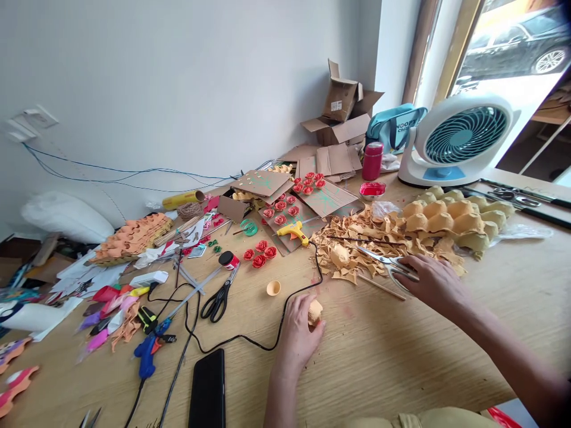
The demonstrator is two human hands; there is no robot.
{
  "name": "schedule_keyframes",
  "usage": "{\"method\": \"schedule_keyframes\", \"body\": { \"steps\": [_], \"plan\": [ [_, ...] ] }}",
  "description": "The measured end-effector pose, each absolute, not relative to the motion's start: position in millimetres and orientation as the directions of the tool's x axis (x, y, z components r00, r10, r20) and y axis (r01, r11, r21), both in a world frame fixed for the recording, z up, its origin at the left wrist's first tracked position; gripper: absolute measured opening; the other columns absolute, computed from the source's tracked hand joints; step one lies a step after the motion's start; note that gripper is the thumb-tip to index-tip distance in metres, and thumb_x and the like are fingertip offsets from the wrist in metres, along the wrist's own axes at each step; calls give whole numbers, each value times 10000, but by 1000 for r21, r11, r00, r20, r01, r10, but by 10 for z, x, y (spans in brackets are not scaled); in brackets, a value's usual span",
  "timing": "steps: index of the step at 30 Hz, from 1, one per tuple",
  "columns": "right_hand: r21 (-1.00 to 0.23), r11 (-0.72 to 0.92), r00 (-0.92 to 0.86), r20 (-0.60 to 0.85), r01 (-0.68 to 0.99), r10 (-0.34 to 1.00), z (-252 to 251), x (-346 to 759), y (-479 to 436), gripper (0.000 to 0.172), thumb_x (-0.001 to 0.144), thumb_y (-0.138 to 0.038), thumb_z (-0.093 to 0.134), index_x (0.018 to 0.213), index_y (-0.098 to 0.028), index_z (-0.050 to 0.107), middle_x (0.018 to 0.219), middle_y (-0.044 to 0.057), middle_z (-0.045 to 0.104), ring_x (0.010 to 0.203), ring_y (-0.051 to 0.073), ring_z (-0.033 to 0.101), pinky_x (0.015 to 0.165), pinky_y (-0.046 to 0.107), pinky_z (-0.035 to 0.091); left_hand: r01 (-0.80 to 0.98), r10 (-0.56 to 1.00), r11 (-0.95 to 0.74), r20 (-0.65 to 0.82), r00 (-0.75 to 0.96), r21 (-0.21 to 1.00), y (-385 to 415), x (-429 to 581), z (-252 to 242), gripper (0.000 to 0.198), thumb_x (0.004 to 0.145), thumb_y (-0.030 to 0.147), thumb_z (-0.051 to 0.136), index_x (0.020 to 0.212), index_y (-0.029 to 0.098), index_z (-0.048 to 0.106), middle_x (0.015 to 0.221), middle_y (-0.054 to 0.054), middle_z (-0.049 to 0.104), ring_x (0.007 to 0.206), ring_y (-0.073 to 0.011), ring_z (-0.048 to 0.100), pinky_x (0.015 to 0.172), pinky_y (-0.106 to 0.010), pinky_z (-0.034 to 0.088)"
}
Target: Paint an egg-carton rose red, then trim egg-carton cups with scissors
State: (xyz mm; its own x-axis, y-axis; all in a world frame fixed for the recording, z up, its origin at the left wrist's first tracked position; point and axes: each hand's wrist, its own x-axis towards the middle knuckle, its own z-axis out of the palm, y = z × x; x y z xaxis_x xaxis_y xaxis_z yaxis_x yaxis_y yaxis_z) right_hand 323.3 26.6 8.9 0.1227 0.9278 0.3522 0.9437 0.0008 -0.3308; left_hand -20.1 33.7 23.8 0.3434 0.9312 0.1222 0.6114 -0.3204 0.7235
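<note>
Carton piece: likely light, stiff, tearable; take by sides
Left grip: clamped on carton piece
Right grip: clamped on scissors

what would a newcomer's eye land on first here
The big white fan at the upper right likely stands out first. Next come bright red flowers, grouped on cardboard and the tabletop near the middle. Nearer, the left hand holds a tan piece, and the right hand is at silver scissors beside tan scraps.
</note>
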Motion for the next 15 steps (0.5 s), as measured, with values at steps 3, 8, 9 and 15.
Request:
{"method": "schedule_keyframes", "body": {
  "steps": [3,8,9,15],
  "plan": [
    [-465,43,117,309,884,944,170,3150,243,319,912,-501,531,984,-209,640,888,83,713,796,254,644,709,361,411,558,942,-304,158,295,772,352,-184,243,510,754,82,651,1241,234,616,1244,-93,657,1191,-267,591,1068,-479,461],
    [-667,154,-2,224,729,975,379,2854,277,334,987,-516,448,994,-222,605,696,-11,596,607,145,524,567,260,407,223,970,-123,69,235,967,406,-78,274,471,825,264,705,1276,210,579,1332,-132,638,1167,-248,635,994,-400,524],
    [-768,195,-54,205,611,977,432,2790,306,333,978,-519,478,995,-213,608,720,-4,589,639,148,515,577,258,410,96,968,-57,31,249,994,421,-33,298,484,832,332,716,1275,201,573,1327,-141,642,1141,-243,653,958,-372,542],
    [-931,238,-172,196,276,965,615,2442,514,355,946,-542,549,930,-195,628,781,9,568,714,149,485,620,256,402,-383,947,219,-101,304,897,507,251,396,567,798,482,764,1275,243,573,1293,-107,644,1102,-229,672,862,-321,550]
  ]
}}
